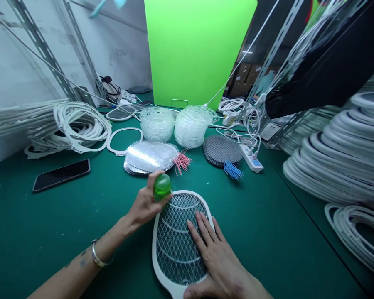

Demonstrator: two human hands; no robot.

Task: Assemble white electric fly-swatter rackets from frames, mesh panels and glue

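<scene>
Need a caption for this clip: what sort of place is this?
Likely a small assembly workshop: stacked white plastic racket frames, a pile of silver metal mesh panels, and a green work mat.

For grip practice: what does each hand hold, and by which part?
Left hand: a round green object, gripped around its side. Right hand: flat on swatter mesh.

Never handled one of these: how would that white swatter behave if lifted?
Probably light: the swatter looks like thin plastic with open mesh. The mesh likely flexes a little under the right hand, and the flat oval should not roll.
</scene>
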